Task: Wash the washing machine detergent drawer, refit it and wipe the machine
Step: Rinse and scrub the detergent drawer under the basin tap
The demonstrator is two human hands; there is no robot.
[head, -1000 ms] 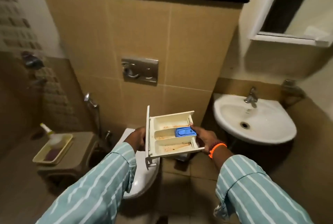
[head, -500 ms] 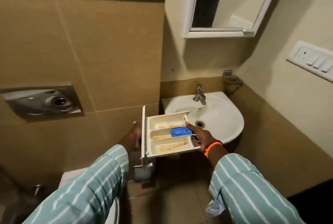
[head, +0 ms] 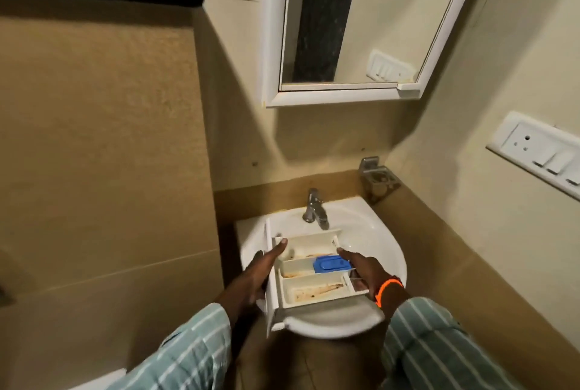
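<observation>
A: Where is the drawer [head: 309, 273] now?

B: Out of the machine and held over the basin [head: 370, 236], just below the tap [head: 315, 209], which looks dry. The left hand [head: 262, 275] clasps the front panel, thumb laid over the top edge. The right hand [head: 364, 267] grips the far end, fingers wrapped round the side wall beside the blue cap [head: 329, 263].

A: So is the washing under way?

B: I'd say not. Brown streaks line all three compartments, and no water shows in them. Carrying it to the basin seems the only part done.

A: And what remains?

B: Nearly everything, by my reckoning: rinsing and scrubbing the stains, taking it back, sliding it home, then wiping the machine, which is nowhere in view here.
</observation>
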